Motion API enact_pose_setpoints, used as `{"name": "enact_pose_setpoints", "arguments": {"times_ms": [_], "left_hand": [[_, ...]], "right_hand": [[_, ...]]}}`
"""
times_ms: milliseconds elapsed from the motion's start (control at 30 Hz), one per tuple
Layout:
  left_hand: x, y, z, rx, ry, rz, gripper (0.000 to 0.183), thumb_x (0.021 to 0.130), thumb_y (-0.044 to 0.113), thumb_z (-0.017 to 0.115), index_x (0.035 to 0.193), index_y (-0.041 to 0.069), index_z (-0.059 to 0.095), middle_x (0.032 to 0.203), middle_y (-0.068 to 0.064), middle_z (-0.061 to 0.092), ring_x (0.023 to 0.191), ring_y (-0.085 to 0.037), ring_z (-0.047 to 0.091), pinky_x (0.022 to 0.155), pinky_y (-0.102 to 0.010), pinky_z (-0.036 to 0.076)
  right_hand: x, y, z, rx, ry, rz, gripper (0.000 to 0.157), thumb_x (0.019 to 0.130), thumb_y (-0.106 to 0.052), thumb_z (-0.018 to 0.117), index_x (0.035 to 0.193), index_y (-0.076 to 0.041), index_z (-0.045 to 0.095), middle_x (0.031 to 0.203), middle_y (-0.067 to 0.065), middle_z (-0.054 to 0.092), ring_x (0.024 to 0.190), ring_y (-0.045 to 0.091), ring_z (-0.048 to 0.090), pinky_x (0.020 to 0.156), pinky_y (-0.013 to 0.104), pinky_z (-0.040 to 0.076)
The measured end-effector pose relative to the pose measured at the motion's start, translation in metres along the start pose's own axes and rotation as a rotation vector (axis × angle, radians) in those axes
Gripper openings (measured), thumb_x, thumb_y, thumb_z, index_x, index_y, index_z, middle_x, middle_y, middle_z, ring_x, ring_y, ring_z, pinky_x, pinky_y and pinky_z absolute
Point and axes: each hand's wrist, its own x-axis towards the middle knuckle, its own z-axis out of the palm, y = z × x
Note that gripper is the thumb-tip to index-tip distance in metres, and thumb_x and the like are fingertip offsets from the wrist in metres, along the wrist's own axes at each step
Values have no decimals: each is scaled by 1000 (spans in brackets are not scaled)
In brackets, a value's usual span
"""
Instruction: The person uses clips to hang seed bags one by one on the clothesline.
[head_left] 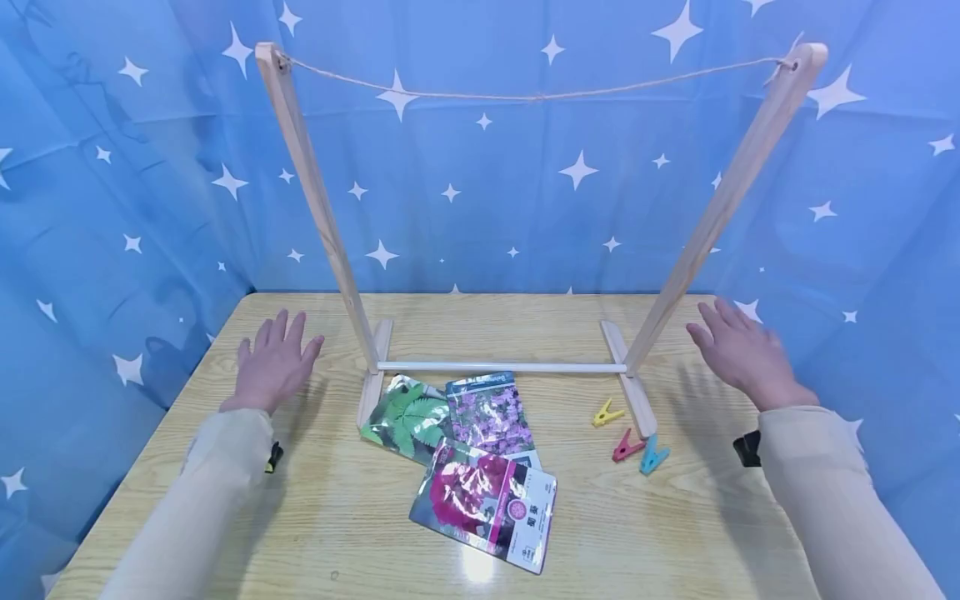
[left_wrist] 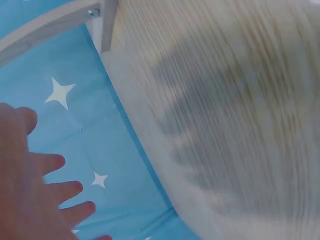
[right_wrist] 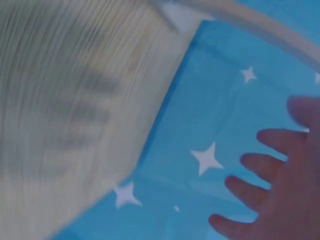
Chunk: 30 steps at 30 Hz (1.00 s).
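Observation:
My left hand (head_left: 276, 362) hovers over the table's left side with its fingers spread, left of a wooden frame (head_left: 318, 196). Over on the right, my right hand (head_left: 742, 350) is also raised with fingers extended, and it holds nothing. Three shiny flat packets overlap near the frame's base: one with green leaves (head_left: 408, 417), one with purple flowers (head_left: 491, 417), and a pink-flower packet (head_left: 483, 504) lying on top in front. Beside the frame's right foot lie a yellow clothespin (head_left: 607, 413), a red clothespin (head_left: 627, 447) and a blue clothespin (head_left: 653, 456).
A thin string (head_left: 536, 97) runs between the tops of the frame's two posts, sagging slightly. A white crossbar (head_left: 502, 367) joins the posts low down. The wood-grain table (head_left: 337, 533) is bordered by a blue curtain (head_left: 480, 217) with white stars.

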Motion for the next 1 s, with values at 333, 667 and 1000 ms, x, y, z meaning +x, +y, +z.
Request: {"name": "enact_pose_setpoints", "arguments": {"times_ms": [333, 667, 1000], "left_hand": [[-2, 13, 0, -290, 114, -55, 47, 93, 47, 32, 112, 9, 52, 103, -10, 55, 84, -26, 54, 62, -39, 43], [-9, 26, 12, -639, 59, -155, 40, 93, 44, 37, 111, 11, 51, 96, -11, 59, 78, -22, 60, 64, -34, 46], [-17, 50, 35, -745, -32, -175, 36, 93, 36, 43, 111, 7, 54, 92, -11, 60, 74, -21, 61, 62, -34, 48]], "right_hand": [[-11, 8, 26, 418, 88, 36, 60, 94, -49, 25, 126, -2, 46, 110, 21, 57, 97, 35, 55, 72, 45, 47], [-32, 13, 54, 686, 28, 22, 54, 94, -44, 32, 128, -4, 43, 109, 19, 56, 92, 27, 58, 71, 33, 51], [-52, 18, 81, 915, -19, 53, 57, 94, -41, 38, 136, -3, 31, 103, 15, 56, 89, 21, 59, 71, 32, 51]]}}
